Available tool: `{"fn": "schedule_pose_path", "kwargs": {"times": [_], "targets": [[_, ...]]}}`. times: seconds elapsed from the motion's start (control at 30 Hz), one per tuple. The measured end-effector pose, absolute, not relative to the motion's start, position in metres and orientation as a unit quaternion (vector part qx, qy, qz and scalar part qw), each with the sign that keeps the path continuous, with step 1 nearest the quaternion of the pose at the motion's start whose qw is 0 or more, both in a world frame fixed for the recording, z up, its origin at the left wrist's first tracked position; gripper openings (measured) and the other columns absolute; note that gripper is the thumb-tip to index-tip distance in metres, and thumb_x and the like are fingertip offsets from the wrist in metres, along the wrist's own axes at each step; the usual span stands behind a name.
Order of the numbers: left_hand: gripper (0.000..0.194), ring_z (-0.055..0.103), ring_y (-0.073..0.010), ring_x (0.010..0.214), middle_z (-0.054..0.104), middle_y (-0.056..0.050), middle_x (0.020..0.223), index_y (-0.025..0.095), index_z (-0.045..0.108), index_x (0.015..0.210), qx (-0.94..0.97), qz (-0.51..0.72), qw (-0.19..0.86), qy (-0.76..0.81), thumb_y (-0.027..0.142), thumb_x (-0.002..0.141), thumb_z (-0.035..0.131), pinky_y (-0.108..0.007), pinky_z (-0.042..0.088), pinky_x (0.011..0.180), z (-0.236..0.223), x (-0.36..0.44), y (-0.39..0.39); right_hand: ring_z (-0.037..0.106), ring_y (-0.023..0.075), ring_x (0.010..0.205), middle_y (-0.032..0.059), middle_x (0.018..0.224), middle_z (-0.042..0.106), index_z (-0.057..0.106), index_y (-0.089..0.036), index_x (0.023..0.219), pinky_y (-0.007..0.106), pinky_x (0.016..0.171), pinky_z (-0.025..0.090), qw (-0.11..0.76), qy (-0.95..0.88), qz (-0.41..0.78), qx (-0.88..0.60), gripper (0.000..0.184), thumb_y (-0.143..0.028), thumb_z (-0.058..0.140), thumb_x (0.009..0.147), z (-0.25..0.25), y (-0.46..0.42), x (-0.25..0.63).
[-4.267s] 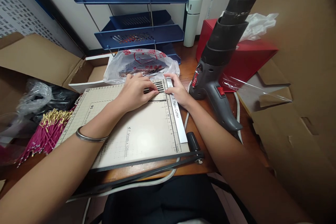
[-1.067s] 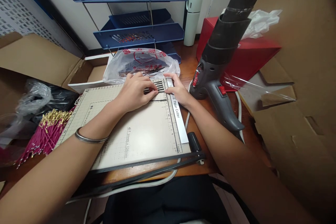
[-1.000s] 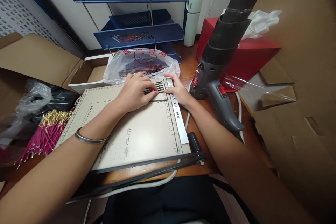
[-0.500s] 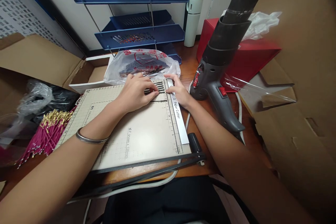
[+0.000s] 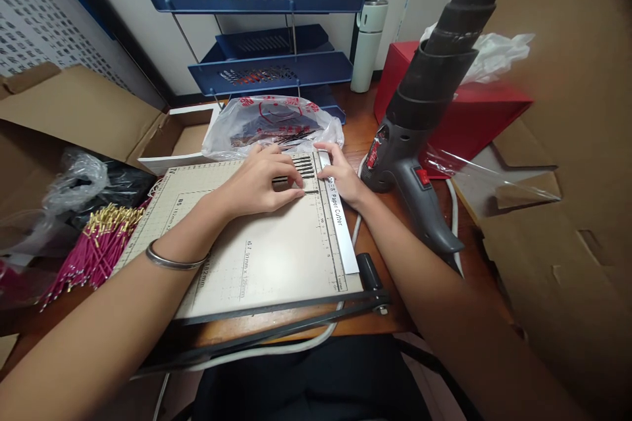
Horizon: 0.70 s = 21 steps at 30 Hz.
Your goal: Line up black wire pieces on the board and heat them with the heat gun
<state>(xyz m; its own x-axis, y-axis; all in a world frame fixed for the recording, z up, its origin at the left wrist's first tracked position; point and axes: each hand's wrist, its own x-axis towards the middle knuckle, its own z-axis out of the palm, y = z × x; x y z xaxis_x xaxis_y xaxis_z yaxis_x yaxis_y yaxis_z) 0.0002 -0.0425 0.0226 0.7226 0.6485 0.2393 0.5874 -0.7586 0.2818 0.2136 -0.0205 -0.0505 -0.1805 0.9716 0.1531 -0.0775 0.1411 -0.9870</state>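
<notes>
My left hand (image 5: 266, 181) lies palm down over the cream board of a paper cutter (image 5: 276, 256). Its thumb and index finger are slightly apart, and the thumb tip touches a single thin black strip (image 5: 311, 192). Above that strip, several similar black strips (image 5: 305, 168) lie side by side, partly covered by my fingers. My right hand (image 5: 343, 177) rests on the white, lettered edge bar (image 5: 338, 220), thumb and index finger spread, at the strips' right ends. The cutter's blade arm with a black handle (image 5: 368, 271) runs along the near edge.
Behind the board, a clear plastic bag (image 5: 232, 125) holds more thin black pieces. A grey heat gun (image 5: 419, 177) stands on the right, before a red box (image 5: 494, 105). Magenta wires with gold ends (image 5: 108, 237) lie left. Blue trays (image 5: 276, 72) and a pale flask (image 5: 368, 46) are at the back.
My left thumb and index finger have moved down the board from the row of strips to the single strip, parting slightly. My right hand stays on the edge bar. The view has shifted slightly.
</notes>
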Motion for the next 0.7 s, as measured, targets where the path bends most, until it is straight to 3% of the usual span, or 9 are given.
{"fn": "schedule_pose_path", "kwargs": {"times": [0.7], "targets": [[0.025,0.054,-0.0271,0.092,0.078,-0.007,0.088,0.023,0.079,0.084,0.908,0.176,0.045,0.377,0.041,0.094,0.064,-0.046,0.031,0.087,0.0182,0.0022,-0.0393,0.051,0.0321,0.136,0.0066,0.137,0.058,0.047,-0.029,0.128,0.056,0.127,0.032,0.475,-0.579,0.539,-0.385,0.071,-0.028,0.067,0.060,-0.0528,-0.0231,0.2185]]}}
